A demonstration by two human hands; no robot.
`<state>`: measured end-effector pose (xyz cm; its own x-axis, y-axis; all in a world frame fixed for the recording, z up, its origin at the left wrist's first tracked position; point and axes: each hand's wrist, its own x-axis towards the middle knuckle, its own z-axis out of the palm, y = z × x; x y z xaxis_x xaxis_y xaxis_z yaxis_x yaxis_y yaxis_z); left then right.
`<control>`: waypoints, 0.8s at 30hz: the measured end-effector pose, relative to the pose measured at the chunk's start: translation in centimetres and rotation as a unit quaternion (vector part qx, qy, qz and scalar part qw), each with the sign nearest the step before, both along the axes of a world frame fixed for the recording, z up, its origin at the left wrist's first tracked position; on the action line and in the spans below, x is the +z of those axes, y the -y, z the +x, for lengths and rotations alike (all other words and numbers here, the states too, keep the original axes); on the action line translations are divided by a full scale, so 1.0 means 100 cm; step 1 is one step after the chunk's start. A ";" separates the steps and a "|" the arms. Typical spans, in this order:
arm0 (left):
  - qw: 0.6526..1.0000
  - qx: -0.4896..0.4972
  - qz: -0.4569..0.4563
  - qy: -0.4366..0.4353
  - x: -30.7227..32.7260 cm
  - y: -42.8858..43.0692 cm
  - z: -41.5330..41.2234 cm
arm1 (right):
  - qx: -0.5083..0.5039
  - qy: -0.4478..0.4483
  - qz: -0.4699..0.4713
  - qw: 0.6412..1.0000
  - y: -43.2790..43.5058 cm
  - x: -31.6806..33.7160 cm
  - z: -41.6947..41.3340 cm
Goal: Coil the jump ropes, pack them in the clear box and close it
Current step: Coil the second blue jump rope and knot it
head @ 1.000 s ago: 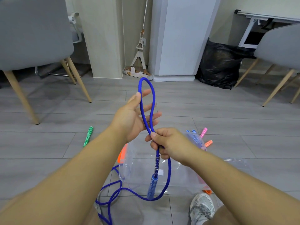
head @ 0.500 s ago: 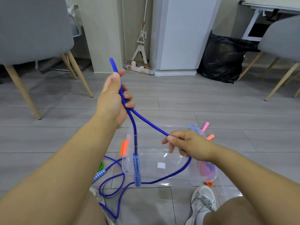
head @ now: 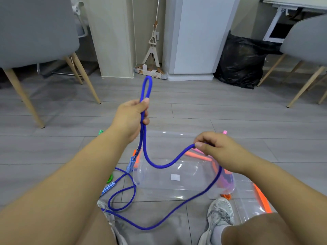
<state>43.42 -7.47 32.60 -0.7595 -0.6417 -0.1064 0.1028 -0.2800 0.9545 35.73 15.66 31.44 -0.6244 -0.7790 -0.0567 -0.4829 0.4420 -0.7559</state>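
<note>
So compared to half a second back, the left hand (head: 131, 119) now clamps a proper folded loop of the blue rope (head: 165, 166) sticking up mid-frame, where it only held one strand. The right hand (head: 215, 147) pinches the next stretch lower right, so coiling's underway, with plenty trailing on the floor. Count: one blue rope with two checkered handles (head: 131, 163), one clear box (head: 184, 175) at lower centre already holding pink and orange rope, and bits of green rope (head: 110, 179) at left.
</note>
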 end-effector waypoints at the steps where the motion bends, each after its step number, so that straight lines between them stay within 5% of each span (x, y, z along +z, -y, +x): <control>1: 1.000 -0.018 -0.015 0.007 -0.001 -0.005 -0.001 | 0.001 0.012 -0.014 1.000 0.006 0.005 0.004; 9: 0.986 -0.141 -0.059 0.074 0.001 -0.042 0.002 | -0.076 0.003 -0.118 0.990 0.053 0.022 0.008; 24: 0.986 -0.098 -0.093 0.095 0.000 -0.040 -0.004 | -0.077 -0.002 -0.122 0.990 0.056 0.023 -0.003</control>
